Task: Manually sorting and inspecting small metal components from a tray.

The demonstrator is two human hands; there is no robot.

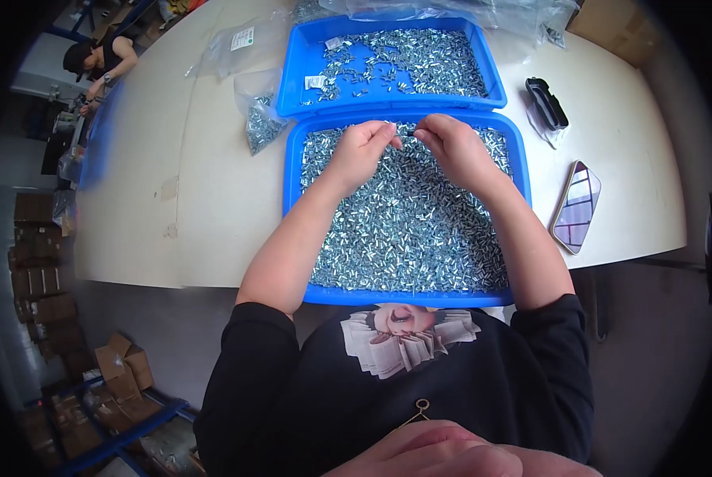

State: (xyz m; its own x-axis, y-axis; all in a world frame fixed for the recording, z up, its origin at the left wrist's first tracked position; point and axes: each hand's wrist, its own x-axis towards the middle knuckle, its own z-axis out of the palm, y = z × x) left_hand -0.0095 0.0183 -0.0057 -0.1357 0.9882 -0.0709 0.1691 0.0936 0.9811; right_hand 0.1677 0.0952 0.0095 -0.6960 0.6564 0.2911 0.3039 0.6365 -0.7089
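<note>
Over the far part of the near blue tray (294,179), both hands are close together. My left hand (359,157) is closed in a pinch, fingertips turned to the right. My right hand (456,151) is also pinched, its fingertips a short way from the left ones. Whatever lies between the fingers is too small to make out. Beneath them, a thick layer of small, shiny silver metal cylinders (403,230) fills the near tray. A second blue tray (294,67) adjoins its far side, holding more such pieces, spread thinner at the left, and small white paper slips (314,82).
A clear bag of metal pieces (263,126) lies left of the trays, near empty-looking plastic bags (240,46). To the right are a black open case (547,103) and a phone (577,207). Another person (105,63) works at far left. Cardboard boxes (124,366) stand lower left.
</note>
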